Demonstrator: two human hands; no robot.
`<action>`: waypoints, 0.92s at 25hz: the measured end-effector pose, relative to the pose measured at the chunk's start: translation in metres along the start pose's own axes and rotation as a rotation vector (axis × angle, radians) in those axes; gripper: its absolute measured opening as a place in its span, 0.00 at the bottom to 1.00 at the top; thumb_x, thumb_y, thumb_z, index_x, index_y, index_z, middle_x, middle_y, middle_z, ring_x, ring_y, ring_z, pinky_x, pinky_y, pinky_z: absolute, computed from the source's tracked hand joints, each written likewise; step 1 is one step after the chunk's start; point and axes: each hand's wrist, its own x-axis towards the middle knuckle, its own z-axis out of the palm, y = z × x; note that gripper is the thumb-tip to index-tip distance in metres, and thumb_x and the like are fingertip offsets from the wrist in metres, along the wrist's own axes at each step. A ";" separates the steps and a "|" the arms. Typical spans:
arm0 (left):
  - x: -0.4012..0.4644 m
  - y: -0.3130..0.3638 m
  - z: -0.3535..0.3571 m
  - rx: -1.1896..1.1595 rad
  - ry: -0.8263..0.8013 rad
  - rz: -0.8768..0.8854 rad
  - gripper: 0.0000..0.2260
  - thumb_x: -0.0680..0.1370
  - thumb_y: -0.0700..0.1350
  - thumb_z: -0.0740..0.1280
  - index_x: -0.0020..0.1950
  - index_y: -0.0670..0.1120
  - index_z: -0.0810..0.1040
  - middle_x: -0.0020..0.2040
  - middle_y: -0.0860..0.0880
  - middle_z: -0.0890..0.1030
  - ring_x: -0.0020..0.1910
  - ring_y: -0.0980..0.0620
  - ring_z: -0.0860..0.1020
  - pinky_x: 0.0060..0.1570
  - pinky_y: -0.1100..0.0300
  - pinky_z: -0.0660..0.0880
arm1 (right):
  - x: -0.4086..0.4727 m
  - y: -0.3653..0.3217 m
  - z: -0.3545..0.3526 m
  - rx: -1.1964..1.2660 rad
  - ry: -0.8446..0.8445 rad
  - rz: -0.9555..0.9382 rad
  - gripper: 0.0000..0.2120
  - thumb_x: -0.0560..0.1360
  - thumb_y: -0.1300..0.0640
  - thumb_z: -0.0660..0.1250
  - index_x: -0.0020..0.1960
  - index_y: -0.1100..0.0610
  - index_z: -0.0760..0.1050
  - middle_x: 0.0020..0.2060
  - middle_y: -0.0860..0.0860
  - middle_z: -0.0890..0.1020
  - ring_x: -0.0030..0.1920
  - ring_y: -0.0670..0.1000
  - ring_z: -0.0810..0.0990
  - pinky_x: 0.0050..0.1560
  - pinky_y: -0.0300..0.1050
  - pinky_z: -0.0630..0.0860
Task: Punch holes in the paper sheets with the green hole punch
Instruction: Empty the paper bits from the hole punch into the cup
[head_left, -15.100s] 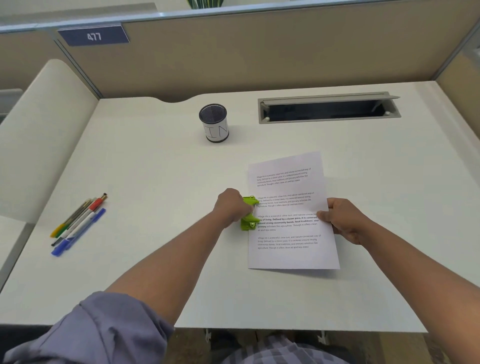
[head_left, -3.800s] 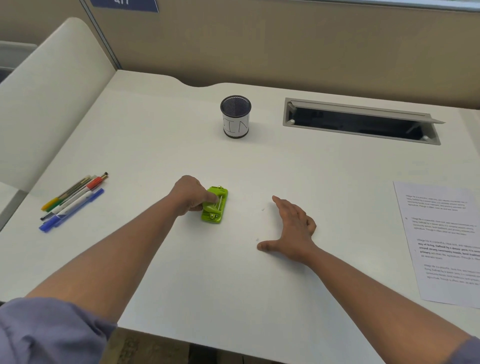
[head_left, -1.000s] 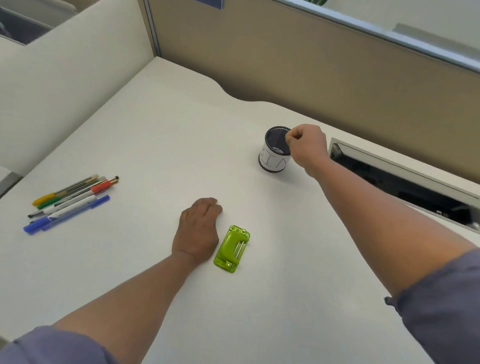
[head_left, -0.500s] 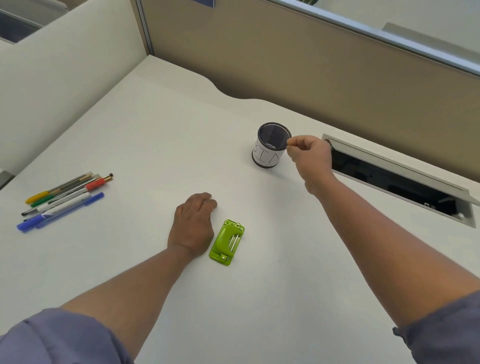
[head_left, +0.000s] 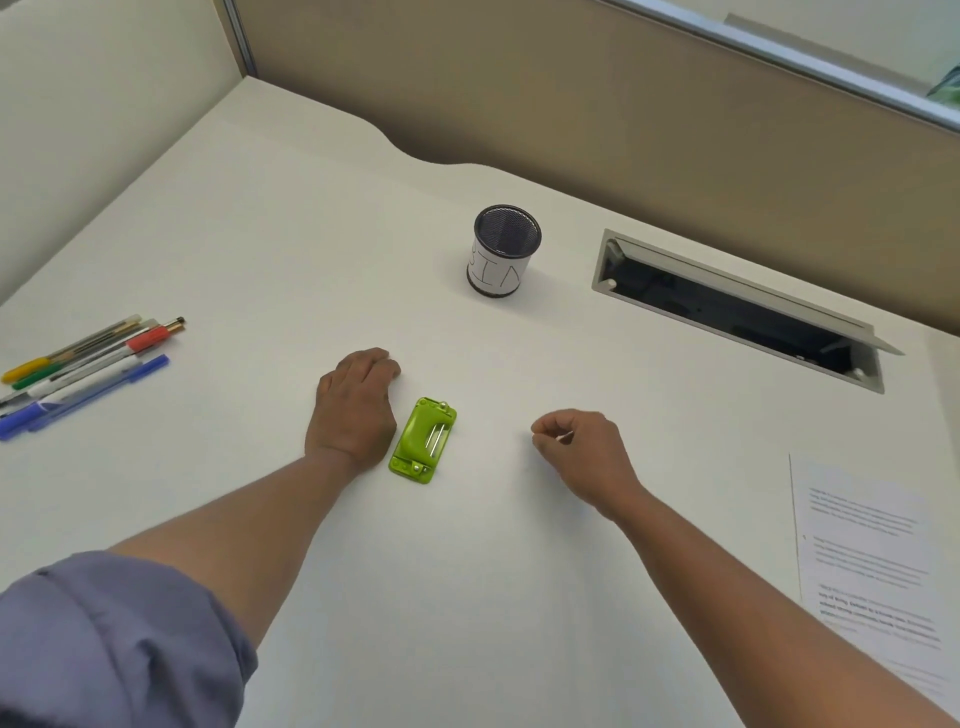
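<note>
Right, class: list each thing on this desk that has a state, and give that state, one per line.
Green hole punch: lying on the desk, unheld.
Left hand: resting palm down beside the punch.
Right hand: fingertips pinched together.
Paper sheets: lying flat at right.
Mesh cup: upright.
Cable hatch: lid raised.

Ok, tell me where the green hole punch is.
In the head view, the green hole punch lies on the desk just right of the left hand, untouched.

Hole punch (head_left: 423, 440) was bright lime green with silver metal pins. Mesh cup (head_left: 503, 250) was black, wrapped in a white label with black letters. Pens (head_left: 83, 366) were yellow, green, red, white, blue. Desk (head_left: 260, 249) was off-white; partition (head_left: 623, 114) tan; sleeve (head_left: 114, 639) grey-purple.
</note>
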 end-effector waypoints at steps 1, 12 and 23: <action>0.000 0.000 0.000 -0.003 0.002 0.000 0.14 0.78 0.34 0.61 0.59 0.47 0.78 0.66 0.47 0.77 0.69 0.45 0.70 0.65 0.48 0.65 | -0.006 0.006 0.001 -0.027 -0.021 0.009 0.06 0.75 0.56 0.73 0.41 0.46 0.82 0.38 0.39 0.84 0.36 0.38 0.80 0.36 0.35 0.74; -0.001 0.001 0.001 -0.016 0.004 -0.004 0.12 0.79 0.35 0.61 0.58 0.47 0.77 0.67 0.47 0.76 0.69 0.44 0.70 0.66 0.47 0.64 | -0.031 0.017 0.027 -0.294 -0.003 -0.130 0.14 0.74 0.58 0.64 0.32 0.57 0.65 0.29 0.56 0.66 0.32 0.52 0.60 0.33 0.46 0.59; 0.000 0.000 0.002 -0.012 0.008 -0.007 0.12 0.79 0.36 0.61 0.58 0.47 0.78 0.66 0.47 0.77 0.68 0.43 0.71 0.65 0.47 0.65 | -0.033 0.014 0.040 -0.579 0.051 -0.233 0.08 0.78 0.64 0.56 0.41 0.57 0.69 0.39 0.51 0.74 0.40 0.56 0.71 0.34 0.50 0.68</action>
